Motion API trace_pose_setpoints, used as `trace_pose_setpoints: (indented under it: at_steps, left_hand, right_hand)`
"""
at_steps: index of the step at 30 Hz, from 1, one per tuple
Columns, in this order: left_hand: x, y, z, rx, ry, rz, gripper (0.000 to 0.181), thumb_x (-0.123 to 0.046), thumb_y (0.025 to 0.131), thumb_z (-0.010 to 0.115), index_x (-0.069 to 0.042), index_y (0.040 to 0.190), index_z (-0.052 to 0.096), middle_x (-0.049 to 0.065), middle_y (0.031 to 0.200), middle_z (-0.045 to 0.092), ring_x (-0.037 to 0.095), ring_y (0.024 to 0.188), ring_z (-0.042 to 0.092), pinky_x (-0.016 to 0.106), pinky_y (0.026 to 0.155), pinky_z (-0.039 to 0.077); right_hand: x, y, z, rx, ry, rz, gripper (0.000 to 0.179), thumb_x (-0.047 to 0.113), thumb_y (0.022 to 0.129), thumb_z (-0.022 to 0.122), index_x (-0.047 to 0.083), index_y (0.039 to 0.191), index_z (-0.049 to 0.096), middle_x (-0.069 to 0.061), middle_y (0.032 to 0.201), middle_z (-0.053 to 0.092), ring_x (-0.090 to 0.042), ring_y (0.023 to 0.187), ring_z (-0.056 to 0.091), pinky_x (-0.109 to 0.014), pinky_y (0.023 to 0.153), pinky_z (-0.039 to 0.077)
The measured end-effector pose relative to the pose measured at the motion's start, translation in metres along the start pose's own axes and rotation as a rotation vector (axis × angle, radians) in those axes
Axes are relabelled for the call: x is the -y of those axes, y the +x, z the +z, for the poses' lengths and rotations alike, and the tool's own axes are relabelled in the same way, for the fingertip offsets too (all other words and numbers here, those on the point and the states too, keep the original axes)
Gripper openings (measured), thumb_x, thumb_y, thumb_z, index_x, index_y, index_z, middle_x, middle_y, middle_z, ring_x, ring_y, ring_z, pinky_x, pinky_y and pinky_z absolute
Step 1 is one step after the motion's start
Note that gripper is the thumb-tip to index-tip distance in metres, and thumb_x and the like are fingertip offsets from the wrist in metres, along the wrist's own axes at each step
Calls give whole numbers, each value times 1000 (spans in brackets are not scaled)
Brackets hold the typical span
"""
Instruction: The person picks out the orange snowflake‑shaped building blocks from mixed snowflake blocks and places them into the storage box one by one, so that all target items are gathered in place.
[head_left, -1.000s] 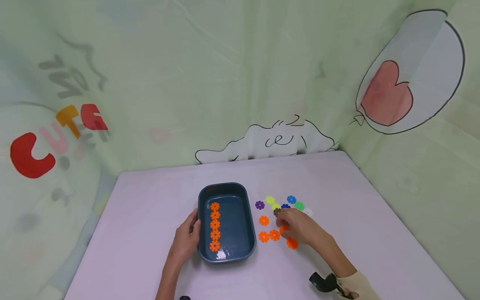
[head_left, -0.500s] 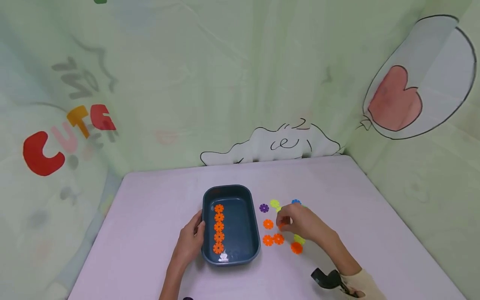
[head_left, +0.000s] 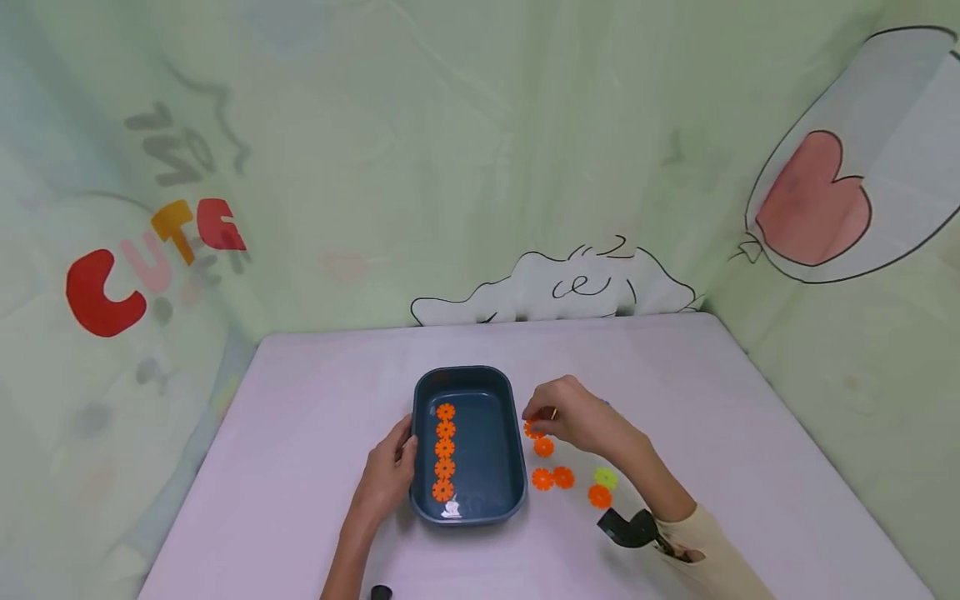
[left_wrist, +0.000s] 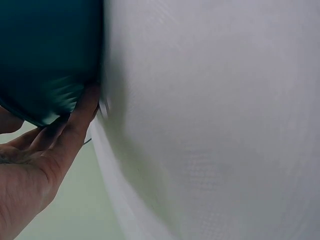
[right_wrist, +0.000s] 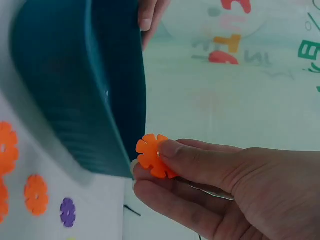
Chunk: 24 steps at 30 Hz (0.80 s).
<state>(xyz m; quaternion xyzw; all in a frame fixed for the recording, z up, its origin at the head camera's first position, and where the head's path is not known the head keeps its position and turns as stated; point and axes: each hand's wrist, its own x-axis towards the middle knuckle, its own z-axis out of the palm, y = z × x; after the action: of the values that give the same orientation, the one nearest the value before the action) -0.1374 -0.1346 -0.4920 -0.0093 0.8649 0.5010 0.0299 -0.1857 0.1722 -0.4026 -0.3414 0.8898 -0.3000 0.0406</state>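
Observation:
A dark blue tray (head_left: pixel 483 454) stands on the table with a column of several orange snowflake discs (head_left: pixel 444 448) along its left side. My left hand (head_left: pixel 387 475) grips the tray's left wall, thumb near the rim and fingers along the outside. Just past the tray's right rim, my right hand (head_left: pixel 581 414) pinches an orange snowflake disc (right_wrist: pixel 148 155) between thumb and fingers. In the right wrist view this disc is held close to the tray's rim. Several more orange discs (head_left: pixel 563 477) lie on the table to the right of the tray.
A yellow-green disc (head_left: pixel 606 477) lies beside the orange ones on the pale table (head_left: pixel 330 383). In the right wrist view a purple disc (right_wrist: pixel 68 212) shows near the tray. The right hand hides other discs in the head view. Printed curtains (head_left: pixel 360 167) surround the table.
My right hand picked an orange snowflake disc from the group on the right and moved left and away from me toward the tray. The left hand keeps its hold on the tray.

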Motion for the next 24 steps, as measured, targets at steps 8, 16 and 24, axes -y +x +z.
trace_pose_setpoints:
  at_steps: [8,16,24]
  left_hand:
    - [3,2,1,4,-7,18,51,-15,115,50,-4,164,43,21,163,51,41,144,57,54,118,48]
    - [3,1,1,5,-5,18,50,-15,115,50,-3,164,43,21,162,52,41,143,58,55,117,49]
    - [3,2,-1,4,-9,17,51,-16,115,50,-3,164,44,21,161,52,41,142,59,55,117,50]
  right_hand:
    - [15,25,7,88,17,-37,17,-11,90,81,1,102,83,-5,95,79,-12,80,71,-18,72,63]
    - [23,46,18,164,49,-25,18,-10,89,81,4,99,85,-3,94,81,-9,80,74,-20,74,64]
    - [34,65,32,247,45,-27,13,-4,89,85,8,95,86,-2,92,82,-6,78,73,-20,74,64]
